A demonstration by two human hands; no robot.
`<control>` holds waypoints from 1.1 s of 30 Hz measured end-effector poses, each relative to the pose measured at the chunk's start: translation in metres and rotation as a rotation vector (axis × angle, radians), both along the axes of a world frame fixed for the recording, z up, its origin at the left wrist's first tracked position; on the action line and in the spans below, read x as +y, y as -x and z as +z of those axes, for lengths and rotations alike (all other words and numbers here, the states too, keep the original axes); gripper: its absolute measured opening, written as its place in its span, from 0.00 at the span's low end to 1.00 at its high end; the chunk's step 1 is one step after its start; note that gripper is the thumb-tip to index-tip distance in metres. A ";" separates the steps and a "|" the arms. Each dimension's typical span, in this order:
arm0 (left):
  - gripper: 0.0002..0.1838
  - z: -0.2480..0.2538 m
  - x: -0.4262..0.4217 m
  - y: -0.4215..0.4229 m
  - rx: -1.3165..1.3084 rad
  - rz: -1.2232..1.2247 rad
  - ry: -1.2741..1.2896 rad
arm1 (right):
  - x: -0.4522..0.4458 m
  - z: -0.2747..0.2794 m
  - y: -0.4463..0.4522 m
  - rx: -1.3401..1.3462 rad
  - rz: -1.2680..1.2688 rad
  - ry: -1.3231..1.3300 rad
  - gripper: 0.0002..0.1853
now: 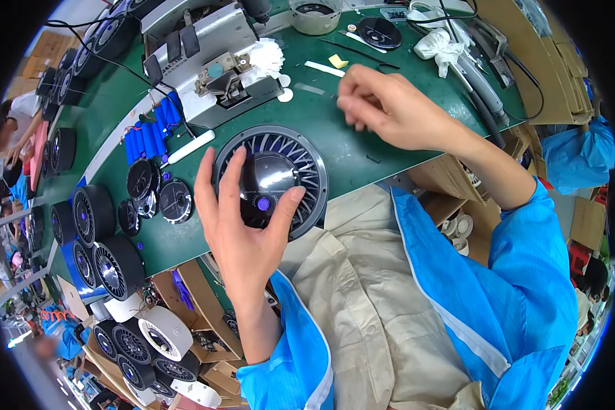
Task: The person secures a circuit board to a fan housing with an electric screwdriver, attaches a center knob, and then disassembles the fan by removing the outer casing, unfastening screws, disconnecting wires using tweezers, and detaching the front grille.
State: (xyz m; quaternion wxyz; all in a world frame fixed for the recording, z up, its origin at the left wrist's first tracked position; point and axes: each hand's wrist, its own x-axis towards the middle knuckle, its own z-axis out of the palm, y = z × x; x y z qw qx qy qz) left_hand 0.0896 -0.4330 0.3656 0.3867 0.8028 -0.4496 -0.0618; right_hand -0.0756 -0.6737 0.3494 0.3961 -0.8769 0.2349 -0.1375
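A round black spoked wheel-like part (315, 164) with a glossy centre cap lies on the green worktable, near its front edge. My left hand (242, 232) is over its left side, fingers and thumb spread apart across the cap; whether they press on it I cannot tell. Between thumb and fingers a small purple dot (264, 203) shows on the cap. To the upper right, my right hand (400, 113) is raised over the table with its fingers curled and pinched together. What its fingertips hold, if anything, is hidden. A clear strip (310, 89) lies left of it.
A grey metal machine (219, 89) stands behind the wheel. Blue wrapped cells (147, 137), a white-handled tool (191, 147) and glossy black discs (176, 201) lie left. More wheels (116, 263) are stacked at the left edge. A wrapped hand tool (475, 82) lies at the back right.
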 end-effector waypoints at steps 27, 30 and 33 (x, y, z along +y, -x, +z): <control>0.37 -0.005 -0.010 0.001 0.009 0.020 0.021 | 0.028 0.066 -0.039 0.374 0.397 0.152 0.18; 0.37 -0.005 -0.010 0.002 0.008 0.024 0.029 | 0.026 0.064 -0.040 0.359 0.407 0.104 0.19; 0.37 -0.004 -0.010 0.002 0.039 0.031 0.032 | 0.026 0.057 -0.039 0.291 0.411 0.081 0.19</control>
